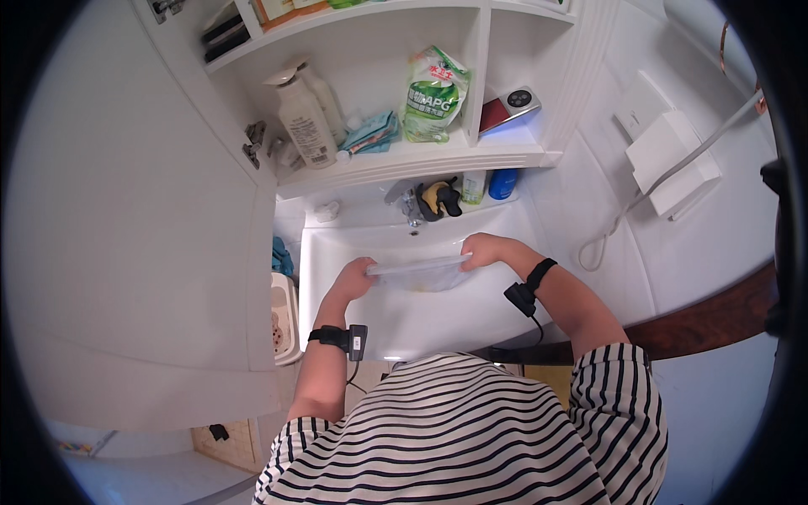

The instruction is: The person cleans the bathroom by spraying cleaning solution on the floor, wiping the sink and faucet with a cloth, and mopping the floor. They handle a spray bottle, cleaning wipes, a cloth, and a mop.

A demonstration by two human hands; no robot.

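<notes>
Over the white washbasin (416, 325), a translucent plastic bag (421, 276) is stretched sideways between my two hands. My left hand (355, 278) grips its left end, and my right hand (483, 250) pinches the right end, slightly higher in the picture. The top edge runs nearly straight, while the lower part sags in a curve with a faint yellowish patch at the bottom. Beyond the bag stands a chrome faucet (410, 203), with an overflow hole (414, 233) below it. The fingertips are partly hidden.
A white cabinet door (145, 221) stands open at the left. Its shelves hold pump bottles (306, 120), a green-and-white refill pouch (435, 98) and a phone-like device (511, 108). A dark-and-tan object (440, 199) and a blue bottle (503, 184) line the basin's back ledge. A grey cord (669, 173) hangs at right.
</notes>
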